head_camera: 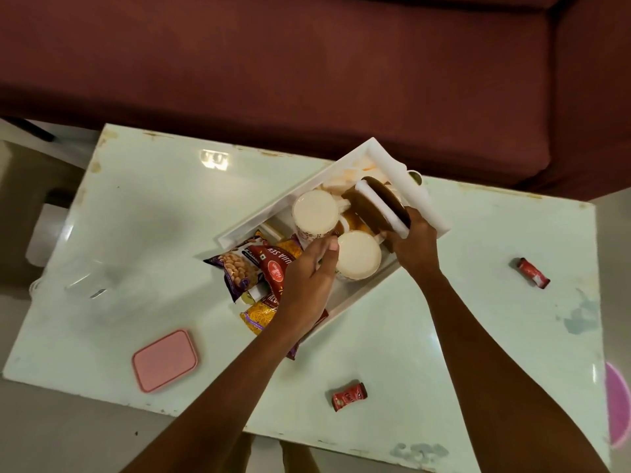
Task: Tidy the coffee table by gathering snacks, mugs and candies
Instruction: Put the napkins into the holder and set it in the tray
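Observation:
A white tray (421, 196) lies at an angle on the pale green coffee table (153, 213). Inside it stand two cream mugs, one at the back (314, 213) and one nearer (358, 256), beside several snack packets (254, 264). My left hand (309, 285) rests over the packets, its fingers touching the nearer mug's rim. My right hand (415, 242) grips a brown round plate-like piece with a white bar (379, 203), tilted on edge in the tray. Two red candy wrappers lie loose on the table, one near the front edge (349, 396) and one at the right (532, 277).
A pink rectangular lid (165, 360) lies at the table's front left. A maroon sofa (307, 63) runs along the far side. A clear container (90, 283), barely visible, sits on the table's left. A pink round object (619, 407) shows at the right edge.

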